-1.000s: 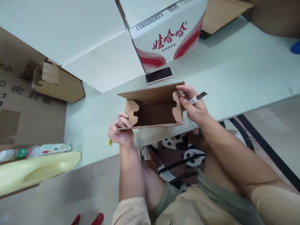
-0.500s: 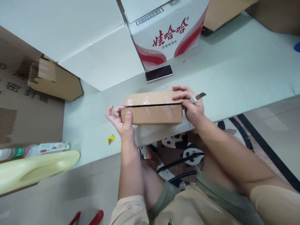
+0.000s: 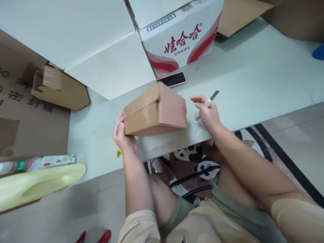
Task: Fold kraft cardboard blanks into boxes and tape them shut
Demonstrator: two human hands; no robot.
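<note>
A small brown cardboard box [image 3: 144,116] is turned so that one end faces right, with a narrow seam along its lid edge. My left hand [image 3: 123,133] grips its left end, thumb in front and the other fingers partly hidden. Apart from the box, on its right, my right hand [image 3: 208,111] holds a utility knife [image 3: 209,102] with the blade out, pointing up and right. Behind the box a phone [image 3: 174,79] lies on the pale table [image 3: 248,81], partly covered by the box's top corner.
A white and red carton [image 3: 182,44] and a large white box [image 3: 113,67] stand at the back. Farther left are an opened cardboard box [image 3: 63,87] and a big carton [image 3: 37,131]. A small yellow packet [image 3: 118,153] lies near my left wrist. A pale yellow object [image 3: 43,179] is lower left.
The box has swung round, its right end now toward me. My right hand has let go of it and moved slightly away, still with the knife. My left hand has shifted slightly left.
</note>
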